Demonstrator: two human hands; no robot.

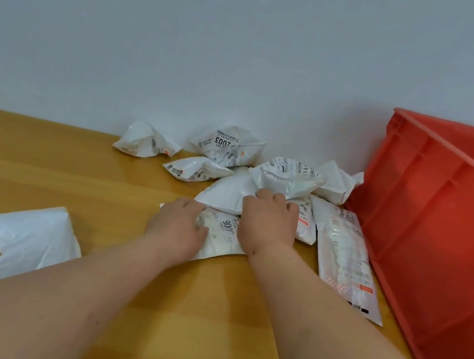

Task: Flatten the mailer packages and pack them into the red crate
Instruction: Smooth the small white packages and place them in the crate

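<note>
Squarely under both hands' grip (pixel 268 219), mailer (pixel 224 236).

You're working in soft, even, fairly bright light with no hard shadows; only faint dim patches sit under the white mailers (pixel 228 149) and beside your forearms. The table (pixel 43 165) shows a mild sheen near the middle left of the frame. Wide-angle distortion bends the red crate (pixel 440 232) at the right edge. The picture is slightly soft overall, and label print blurs.
</note>
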